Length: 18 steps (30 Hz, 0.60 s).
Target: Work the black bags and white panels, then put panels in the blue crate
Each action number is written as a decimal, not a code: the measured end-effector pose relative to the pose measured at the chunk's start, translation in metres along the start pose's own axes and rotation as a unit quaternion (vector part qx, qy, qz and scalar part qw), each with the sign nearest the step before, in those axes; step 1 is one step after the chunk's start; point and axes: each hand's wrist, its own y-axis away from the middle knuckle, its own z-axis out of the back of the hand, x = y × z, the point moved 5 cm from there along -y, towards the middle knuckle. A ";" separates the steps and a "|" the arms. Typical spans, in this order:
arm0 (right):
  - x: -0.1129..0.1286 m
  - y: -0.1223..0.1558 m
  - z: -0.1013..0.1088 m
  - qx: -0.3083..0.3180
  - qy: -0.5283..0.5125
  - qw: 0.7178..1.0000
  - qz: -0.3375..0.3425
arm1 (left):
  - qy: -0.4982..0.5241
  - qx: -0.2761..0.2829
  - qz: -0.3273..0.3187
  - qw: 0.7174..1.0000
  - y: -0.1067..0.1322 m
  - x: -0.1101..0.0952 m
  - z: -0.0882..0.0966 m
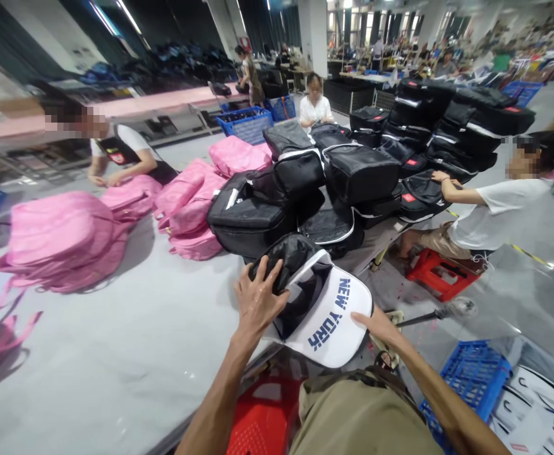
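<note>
A black and white backpack [324, 309] with "NEW YORK" in blue letters lies at the near edge of the grey table [129, 354]. My left hand [258, 297] grips its black upper part, fingers spread over the fabric. My right hand [376, 323] rests on the white front panel at its right edge, mostly hidden behind the bag. Just behind the bag rises a pile of black backpacks [305, 196].
Pink backpacks [63, 240] lie on the table's left and middle, where a person [125, 158] handles one. Another person [489, 208] on a red stool [440, 272] reaches into the black pile at right. A third person sits at the far end. A blue crate [470, 379] stands by my right knee.
</note>
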 end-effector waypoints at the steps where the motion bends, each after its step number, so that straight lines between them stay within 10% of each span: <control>1: 0.013 -0.001 0.011 -0.049 0.047 0.998 0.019 | 0.025 -0.008 -0.020 0.999 0.002 -0.005 0.004; 3: 0.051 0.001 0.025 -0.146 0.239 0.952 0.122 | 0.082 -0.021 -0.056 0.995 0.005 -0.017 0.011; 5: 0.101 0.012 0.019 -0.208 0.408 0.843 0.282 | 0.138 -0.037 -0.088 0.986 0.003 -0.031 0.020; 10: 0.188 0.039 -0.020 -0.212 0.443 0.712 0.501 | 0.254 -0.013 -0.165 0.953 -0.023 -0.081 0.033; 18: 0.162 0.057 0.017 -0.250 0.468 0.645 0.550 | 0.402 0.086 -0.273 0.870 -0.053 -0.160 0.013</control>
